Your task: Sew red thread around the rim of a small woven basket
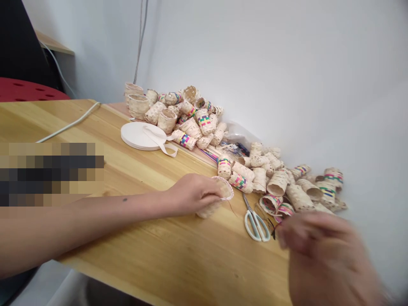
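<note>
My left hand (pixel 188 193) is closed around a small woven basket (pixel 208 210), its thumb and fingers pinching near the rim. That rim is pale with pinkish stitches, and a thin thread hangs from it toward the table. My right hand (pixel 321 242) is raised at the lower right, blurred by motion. Its fingers look pinched together; what they hold, if anything, cannot be made out. Between the hands lie scissors (pixel 256 225) with white and pale green handles, blades pointing away from me.
Several woven baskets (pixel 299 196) lie heaped along the wall, some with coloured bands. A roll of white tape (pixel 140 137) rests on the wooden table (pixel 153 255). A white cable (pixel 70 124) crosses the far left. A red perforated seat (pixel 28 90) stands beyond.
</note>
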Demonstrator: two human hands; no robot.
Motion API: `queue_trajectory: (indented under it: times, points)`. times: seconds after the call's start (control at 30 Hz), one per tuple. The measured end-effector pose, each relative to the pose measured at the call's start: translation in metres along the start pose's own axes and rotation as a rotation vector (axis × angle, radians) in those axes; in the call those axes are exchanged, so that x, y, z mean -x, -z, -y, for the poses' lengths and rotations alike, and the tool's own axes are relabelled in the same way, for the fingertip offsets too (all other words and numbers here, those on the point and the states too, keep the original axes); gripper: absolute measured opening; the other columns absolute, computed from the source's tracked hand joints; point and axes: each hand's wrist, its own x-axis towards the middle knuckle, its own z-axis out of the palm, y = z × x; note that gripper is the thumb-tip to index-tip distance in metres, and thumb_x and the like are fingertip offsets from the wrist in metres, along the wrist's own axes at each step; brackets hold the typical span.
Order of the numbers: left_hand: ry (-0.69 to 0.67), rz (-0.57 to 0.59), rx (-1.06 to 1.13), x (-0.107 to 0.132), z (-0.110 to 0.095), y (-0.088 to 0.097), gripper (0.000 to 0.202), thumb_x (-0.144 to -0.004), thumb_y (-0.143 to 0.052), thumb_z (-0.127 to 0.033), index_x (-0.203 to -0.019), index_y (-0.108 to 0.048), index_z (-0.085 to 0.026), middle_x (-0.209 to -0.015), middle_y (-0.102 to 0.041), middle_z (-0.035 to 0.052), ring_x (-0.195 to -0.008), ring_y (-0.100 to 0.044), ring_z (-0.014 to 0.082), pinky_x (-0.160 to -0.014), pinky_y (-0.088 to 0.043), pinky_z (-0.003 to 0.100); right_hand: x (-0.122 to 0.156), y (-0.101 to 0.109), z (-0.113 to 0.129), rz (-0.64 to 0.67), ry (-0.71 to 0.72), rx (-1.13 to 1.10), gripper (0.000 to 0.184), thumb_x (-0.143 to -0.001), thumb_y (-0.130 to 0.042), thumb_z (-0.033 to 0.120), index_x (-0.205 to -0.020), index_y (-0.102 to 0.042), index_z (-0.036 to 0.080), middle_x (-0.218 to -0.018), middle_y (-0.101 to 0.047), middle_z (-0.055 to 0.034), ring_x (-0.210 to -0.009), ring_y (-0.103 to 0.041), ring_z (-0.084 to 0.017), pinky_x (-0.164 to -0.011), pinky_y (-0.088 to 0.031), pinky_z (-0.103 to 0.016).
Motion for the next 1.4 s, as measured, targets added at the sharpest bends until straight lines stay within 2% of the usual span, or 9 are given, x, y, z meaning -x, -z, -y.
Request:
queue_trajectory:
  times: [0.1, 0.2, 0.47, 0.57, 0.67, 0.77, 0.93, 1.13, 1.4]
  points:
    - [0.101, 0.009, 0.261, -0.002, -0.006, 0.001, 0.012, -0.086, -0.058, -0.018, -0.092, -0.068, -0.018, -0.084, -0.07, -0.0011, -0.075, -0.061, 0.0109, -0.066, -0.04, 0.018, -0.004, -0.031, -0.01, 0.157, 0.024, 0.135, 0.011, -0.085, -0.061, 0.033, -0.093, -0.061, 0.025, -0.063, -0.051, 0.0028, -0.053, -0.045, -0.013, -0.047, -0.034, -0.024]
    - [0.192, 0.054, 0.406, -0.003, -0.009, 0.001, 0.014, -0.083, -0.061, -0.021, -0.096, -0.066, -0.017, -0.081, -0.07, -0.0016, -0.069, -0.06, 0.0102, -0.062, -0.039, 0.017, -0.009, -0.047, -0.026, 0.358, 0.115, 0.248, 0.01, -0.089, -0.056, 0.03, -0.092, -0.062, 0.023, -0.058, -0.046, 0.0051, -0.051, -0.043, -0.012, -0.049, -0.033, -0.023]
    - [0.136, 0.0, 0.316, -0.004, -0.001, 0.012, 0.018, -0.088, -0.055, -0.025, -0.102, -0.061, -0.017, -0.092, -0.069, 0.0015, -0.061, -0.054, 0.0086, -0.059, -0.04, 0.019, -0.019, -0.045, -0.045, 0.56, 0.176, 0.17, 0.013, -0.094, -0.05, 0.024, -0.084, -0.058, 0.023, -0.078, -0.059, 0.0033, -0.071, -0.053, -0.013, -0.064, -0.037, -0.021]
    - [-0.018, 0.058, 0.298, -0.004, 0.004, 0.01, 0.014, -0.088, -0.056, -0.023, -0.093, -0.066, -0.016, -0.093, -0.069, 0.0041, -0.083, -0.061, 0.0136, -0.074, -0.043, 0.021, -0.019, -0.046, -0.048, 0.555, 0.191, 0.134, 0.013, -0.095, -0.05, 0.024, -0.085, -0.059, 0.023, -0.079, -0.059, 0.003, -0.073, -0.053, -0.013, -0.066, -0.037, -0.021]
    - [-0.11, 0.06, 0.29, -0.003, 0.007, 0.005, 0.014, -0.088, -0.055, -0.021, -0.088, -0.068, -0.015, -0.09, -0.068, 0.0056, -0.084, -0.061, 0.0136, -0.076, -0.044, 0.02, -0.016, -0.048, -0.053, 0.514, 0.198, 0.105, 0.014, -0.094, -0.051, 0.025, -0.083, -0.059, 0.022, -0.076, -0.057, 0.0027, -0.068, -0.051, -0.012, -0.062, -0.037, -0.021]
    - [-0.116, 0.023, 0.245, -0.001, 0.008, 0.0, 0.015, -0.089, -0.055, -0.021, -0.088, -0.069, -0.015, -0.087, -0.068, 0.0052, -0.08, -0.061, 0.0129, -0.071, -0.044, 0.019, -0.011, -0.053, -0.059, 0.416, 0.137, 0.079, 0.009, -0.092, -0.053, 0.028, -0.094, -0.061, 0.023, -0.068, -0.052, 0.0042, -0.058, -0.046, -0.011, -0.053, -0.035, -0.022]
    - [-0.017, -0.045, 0.131, 0.004, 0.009, -0.006, 0.026, -0.088, -0.057, -0.022, -0.113, -0.061, -0.019, -0.099, -0.068, 0.0037, -0.089, -0.062, 0.0138, -0.077, -0.044, 0.02, -0.001, -0.06, -0.062, 0.272, -0.008, -0.057, 0.033, -0.094, -0.046, 0.033, -0.126, -0.044, 0.024, -0.071, -0.049, 0.0041, -0.062, -0.05, -0.013, -0.057, -0.043, -0.024]
    - [-0.13, -0.061, 0.084, 0.006, 0.009, -0.009, 0.025, -0.095, -0.044, -0.024, -0.112, -0.062, -0.02, -0.108, -0.066, 0.0057, -0.092, -0.061, 0.0137, -0.077, -0.043, 0.02, 0.005, -0.06, -0.061, 0.153, -0.001, -0.175, 0.018, -0.095, -0.044, 0.028, -0.113, -0.046, 0.025, -0.073, -0.056, 0.0033, -0.068, -0.056, -0.013, -0.064, -0.048, -0.025]
    - [-0.016, -0.049, 0.138, 0.004, 0.005, -0.009, 0.022, -0.095, -0.045, -0.024, -0.107, -0.063, -0.02, -0.106, -0.065, 0.0033, -0.095, -0.059, 0.0124, -0.079, -0.042, 0.019, 0.005, -0.058, -0.062, 0.181, 0.16, 0.048, 0.01, -0.091, -0.054, 0.021, -0.093, -0.064, 0.024, -0.076, -0.068, 0.0035, -0.06, -0.059, -0.01, -0.058, -0.047, -0.02]
